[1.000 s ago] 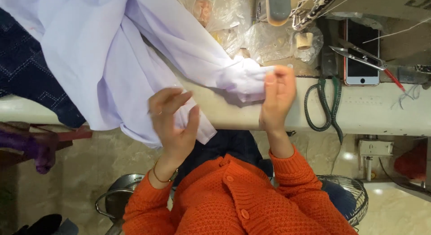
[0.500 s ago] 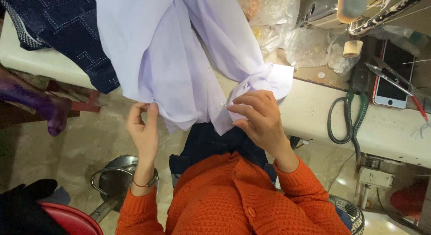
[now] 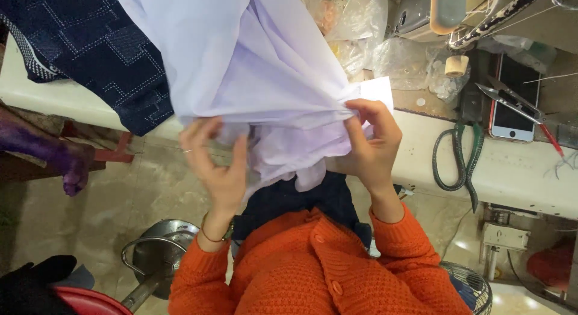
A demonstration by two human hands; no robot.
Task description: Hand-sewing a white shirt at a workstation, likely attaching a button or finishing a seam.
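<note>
Cream-coloured worktable [image 3: 512,164] spans the background, with the pale lilac garment [image 3: 265,80] draped from it down toward the person's lap. Right hand [image 3: 373,143] has its fingers curled closed, pinching a gathered fold of the garment at the table edge; left hand [image 3: 217,164] is loosely open, fingers spread against the hanging cloth without a firm hold. Green-handled scissors [image 3: 460,161], a smartphone [image 3: 512,104] and a dark blue patterned fabric [image 3: 90,50] lie on the table.

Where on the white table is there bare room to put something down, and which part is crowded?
The white table is bare between the right hand and the green-handled scissors, and below the phone. A narrow strip is bare left of the dark blue fabric. Near the sewing machine, the clear plastic bags and thread spool crowd it.
</note>
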